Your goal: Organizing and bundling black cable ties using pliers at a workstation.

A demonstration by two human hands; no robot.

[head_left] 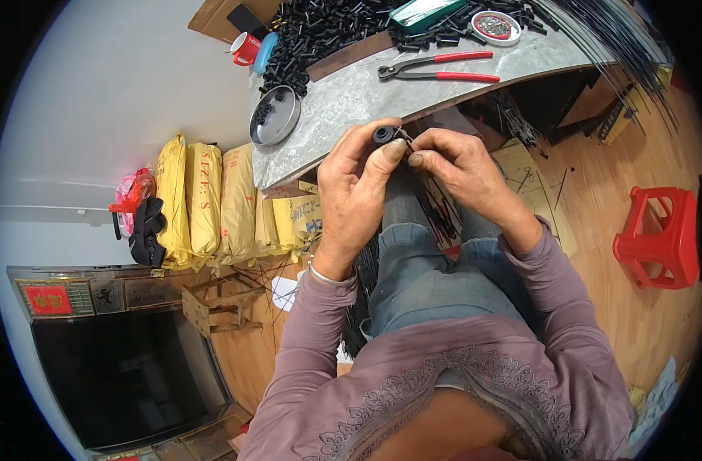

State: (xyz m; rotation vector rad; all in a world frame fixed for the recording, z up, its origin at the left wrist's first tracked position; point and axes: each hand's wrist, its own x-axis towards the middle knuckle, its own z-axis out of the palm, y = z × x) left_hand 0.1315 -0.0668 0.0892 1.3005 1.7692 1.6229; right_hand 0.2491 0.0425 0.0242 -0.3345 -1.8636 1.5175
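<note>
Just off the table's near edge, my left hand (352,180) is closed around a small black plastic part (383,135) with a round, ringed end facing up. Thumb and fingers grip it from both sides. My right hand (470,173) is closed in a pinch right beside that part, its fingertips almost touching the left thumb. What the right fingertips hold is too small to make out. Below the hands, thin black rods (437,207) lie between my legs. On the table beyond lie end-cutting pliers (466,76) with red handles.
A heap of black plastic parts (328,34) covers the back of the grey table (335,100). A round grey dish (275,115), a red mug (245,48) and a white dish (497,28) of small metal pieces stand there. Long rods (620,46) overhang at right; a red stool (658,238) stands right.
</note>
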